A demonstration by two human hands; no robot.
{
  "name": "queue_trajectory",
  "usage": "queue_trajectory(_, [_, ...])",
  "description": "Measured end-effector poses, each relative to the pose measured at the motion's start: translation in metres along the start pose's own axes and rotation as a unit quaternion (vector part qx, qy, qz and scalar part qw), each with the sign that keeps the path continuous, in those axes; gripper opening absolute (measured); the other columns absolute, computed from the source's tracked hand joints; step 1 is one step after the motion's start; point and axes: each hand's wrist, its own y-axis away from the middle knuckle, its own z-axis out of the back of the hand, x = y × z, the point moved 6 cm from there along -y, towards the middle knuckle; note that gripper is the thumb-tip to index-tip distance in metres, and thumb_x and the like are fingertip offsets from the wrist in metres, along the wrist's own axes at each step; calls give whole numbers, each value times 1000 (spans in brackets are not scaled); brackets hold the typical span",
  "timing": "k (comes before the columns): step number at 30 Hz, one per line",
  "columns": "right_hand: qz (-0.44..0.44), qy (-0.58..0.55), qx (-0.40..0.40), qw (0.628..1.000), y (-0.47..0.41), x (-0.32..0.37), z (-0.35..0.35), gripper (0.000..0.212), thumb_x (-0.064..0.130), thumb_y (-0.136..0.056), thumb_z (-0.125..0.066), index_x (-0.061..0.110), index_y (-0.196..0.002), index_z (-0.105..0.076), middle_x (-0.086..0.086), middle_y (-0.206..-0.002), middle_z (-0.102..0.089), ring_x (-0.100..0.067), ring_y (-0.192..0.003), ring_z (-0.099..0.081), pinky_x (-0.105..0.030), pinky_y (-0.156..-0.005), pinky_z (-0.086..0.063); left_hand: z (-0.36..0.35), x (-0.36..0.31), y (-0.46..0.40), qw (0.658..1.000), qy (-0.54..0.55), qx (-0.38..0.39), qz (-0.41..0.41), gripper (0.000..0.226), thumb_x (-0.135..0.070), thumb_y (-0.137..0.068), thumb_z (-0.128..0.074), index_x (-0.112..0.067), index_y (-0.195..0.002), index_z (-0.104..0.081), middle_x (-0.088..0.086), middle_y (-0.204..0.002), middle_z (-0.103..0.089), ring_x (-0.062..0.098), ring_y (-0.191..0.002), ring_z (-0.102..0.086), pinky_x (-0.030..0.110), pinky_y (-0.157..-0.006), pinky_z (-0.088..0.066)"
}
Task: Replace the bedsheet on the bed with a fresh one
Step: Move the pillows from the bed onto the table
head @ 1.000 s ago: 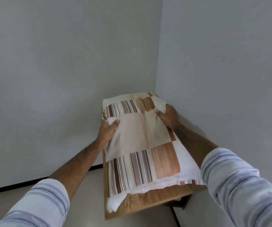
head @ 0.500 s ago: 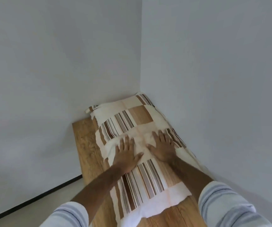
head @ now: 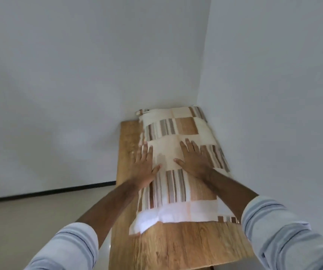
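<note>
- Broadly, two grey-white walls point(head: 79, 75) meet in a corner beyond everything, with a pale floor point(head: 30, 221) and a dark skirting line at lower left.
- Into that corner runs a long wooden surface point(head: 176, 246), its grain bare along the left edge and at the near end.
- Along the surface's right side, against the right wall, lies the folded bedsheet point(head: 178, 191), patterned in cream, tan and brown stripes; its white near edge is slightly rumpled.
- Both forearms reach forward out of pale striped sleeves point(head: 285, 230).
- Flat on the sheet's left edge rests the left hand point(head: 143, 168), palm down, fingers spread, slightly blurred.
- Near it, the right hand point(head: 193, 160) lies palm down on the sheet's middle, fingers spread, gripping nothing.
</note>
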Motion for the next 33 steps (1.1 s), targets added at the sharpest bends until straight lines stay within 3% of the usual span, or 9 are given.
queue_trajectory(5, [211,39,-24,976,50,124,8,83,62,-99,-31,14,-158,2,-7,-166,4,-26,-153,0,-52,-122,-5,27,60,143,989,-11,-30,142,90,-68,-93,0,-10,-162,1,14,-169,10,32,-157,6,54,-126,-4])
queue_trajectory(11, [401,38,-7,915,166,300,-9,82,60,-99,-34,15,-158,0,-8,-166,0,-27,-153,-3,-51,-122,-5,41,126,366,946,-34,-52,318,86,-65,-96,-6,-8,-161,-4,15,-169,5,33,-157,2,56,-125,-7])
queue_trajectory(14, [487,37,9,872,251,391,-26,82,60,-98,-34,15,-158,0,-8,-166,1,-26,-153,-2,-51,-123,-4,37,151,496,911,-38,-60,407,81,-58,-102,-26,-8,-162,-3,16,-169,6,33,-157,2,57,-125,-7])
queue_trajectory(21, [684,56,33,727,541,580,-89,82,61,-98,-36,15,-158,-3,-7,-166,-4,-27,-152,-5,-53,-122,-5,24,148,859,777,-40,-75,623,78,-57,-104,-31,-9,-161,-10,15,-170,-2,33,-157,-2,59,-123,-8])
queue_trajectory(28, [828,70,26,555,883,691,-155,83,58,-98,-38,17,-159,1,-7,-166,1,-26,-153,0,-53,-122,-2,-9,39,1230,642,-65,-40,763,78,-57,-104,-29,-9,-161,-7,16,-169,-1,32,-157,0,59,-124,-7])
queue_trajectory(33, [901,65,29,428,1111,727,-183,81,60,-97,-38,19,-159,-4,-7,-166,-4,-27,-153,-5,-54,-121,-3,-22,-53,1420,540,-64,-34,838,80,-59,-104,-22,-7,-162,-1,17,-169,4,33,-157,3,59,-124,-4])
